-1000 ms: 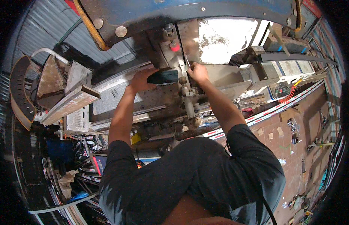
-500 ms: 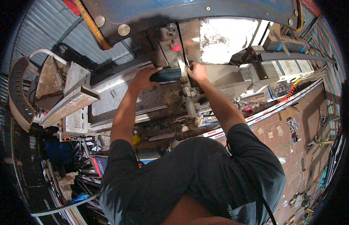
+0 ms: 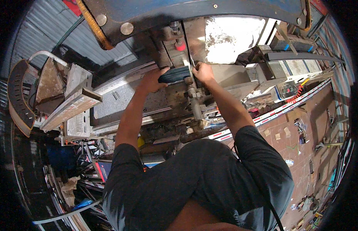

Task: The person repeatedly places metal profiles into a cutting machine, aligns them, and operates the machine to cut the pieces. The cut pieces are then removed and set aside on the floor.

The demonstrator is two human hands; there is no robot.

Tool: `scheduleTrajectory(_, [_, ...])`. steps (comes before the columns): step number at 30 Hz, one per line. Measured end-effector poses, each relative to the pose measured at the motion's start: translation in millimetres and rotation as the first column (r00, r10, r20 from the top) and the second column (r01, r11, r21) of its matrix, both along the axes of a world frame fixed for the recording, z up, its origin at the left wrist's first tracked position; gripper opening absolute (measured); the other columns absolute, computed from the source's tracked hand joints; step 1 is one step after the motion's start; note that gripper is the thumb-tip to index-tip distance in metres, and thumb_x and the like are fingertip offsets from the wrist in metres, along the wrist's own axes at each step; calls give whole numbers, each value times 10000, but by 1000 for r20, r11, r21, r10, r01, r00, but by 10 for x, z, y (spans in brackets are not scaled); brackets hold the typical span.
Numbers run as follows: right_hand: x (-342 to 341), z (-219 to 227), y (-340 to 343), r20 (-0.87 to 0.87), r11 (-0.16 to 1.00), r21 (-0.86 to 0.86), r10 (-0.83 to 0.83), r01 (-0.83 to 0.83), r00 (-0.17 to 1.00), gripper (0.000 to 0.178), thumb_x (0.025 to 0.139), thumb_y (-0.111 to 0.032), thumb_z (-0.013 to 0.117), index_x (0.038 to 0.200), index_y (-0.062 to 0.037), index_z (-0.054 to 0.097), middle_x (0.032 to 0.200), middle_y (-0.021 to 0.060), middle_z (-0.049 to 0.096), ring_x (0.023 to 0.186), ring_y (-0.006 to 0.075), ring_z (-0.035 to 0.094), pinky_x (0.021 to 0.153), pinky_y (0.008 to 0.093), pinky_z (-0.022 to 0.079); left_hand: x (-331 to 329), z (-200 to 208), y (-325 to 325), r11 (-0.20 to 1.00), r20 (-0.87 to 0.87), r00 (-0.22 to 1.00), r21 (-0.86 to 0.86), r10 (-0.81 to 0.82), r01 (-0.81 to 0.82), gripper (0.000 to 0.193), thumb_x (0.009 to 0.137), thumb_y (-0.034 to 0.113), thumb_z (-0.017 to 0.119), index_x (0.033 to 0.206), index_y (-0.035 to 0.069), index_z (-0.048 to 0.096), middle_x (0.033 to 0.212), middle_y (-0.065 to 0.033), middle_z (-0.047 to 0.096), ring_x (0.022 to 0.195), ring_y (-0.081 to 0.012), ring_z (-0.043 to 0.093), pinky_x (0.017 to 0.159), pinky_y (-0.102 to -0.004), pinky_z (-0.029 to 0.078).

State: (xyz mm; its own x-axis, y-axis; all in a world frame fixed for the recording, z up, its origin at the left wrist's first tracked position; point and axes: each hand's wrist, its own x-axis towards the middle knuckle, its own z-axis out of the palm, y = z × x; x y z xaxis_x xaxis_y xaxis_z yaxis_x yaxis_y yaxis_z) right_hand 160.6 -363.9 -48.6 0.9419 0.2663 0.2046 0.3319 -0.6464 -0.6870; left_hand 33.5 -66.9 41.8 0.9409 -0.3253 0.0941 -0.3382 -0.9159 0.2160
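Note:
My left hand (image 3: 152, 80) grips the left end of a short, dark, ridged profile piece (image 3: 175, 75), thumb on the far side and fingers on the near side. The piece lies crosswise on the machine bed, its right end close to a narrow slot. My right hand (image 3: 204, 73) is closed in a pinch just beyond that end; what its fingers hold is hidden. Just on the near side of the piece's right end stands a grey metal clamp cylinder (image 3: 195, 107). On the far side, a second clamp with a red tip (image 3: 180, 46) points toward the piece.
Overhead, a large blue machine guard (image 3: 194, 9) spans the far side. A speckled grey bed (image 3: 125, 102) extends left, beside an upright metal channel (image 3: 73, 109). Long bars (image 3: 302, 57) and a control box with buttons (image 3: 288, 90) are at right. Scraps litter the tiled floor (image 3: 279, 154).
The dark profile piece has shifted slightly right and away from me, with my left hand following. My right hand has stayed nearly in place, still pinched.

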Motion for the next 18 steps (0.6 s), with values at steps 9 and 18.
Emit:
scheduleTrajectory(9, [28,-75,-60,-12,995,89,43,-41,999,328,933,-355,801,964,-28,791,954,250,798,935,435,784,871,513,620,-70,-146,-64,993,62,992,42,105,-108,955,782,389,963,1633,347,531,1215,-191,672,1190,-422,664,1018,-544,538])
scheduleTrajectory(18, [-707,471,-416,15,944,329,3,-8,1000,192,958,-226,792,1054,-62,765,938,150,817,872,326,806,825,444,621,-10,-248,46,982,49,985,91,164,-168,965,778,457,952,1637,400,517,1257,-188,678,1188,-427,673,1024,-551,546])
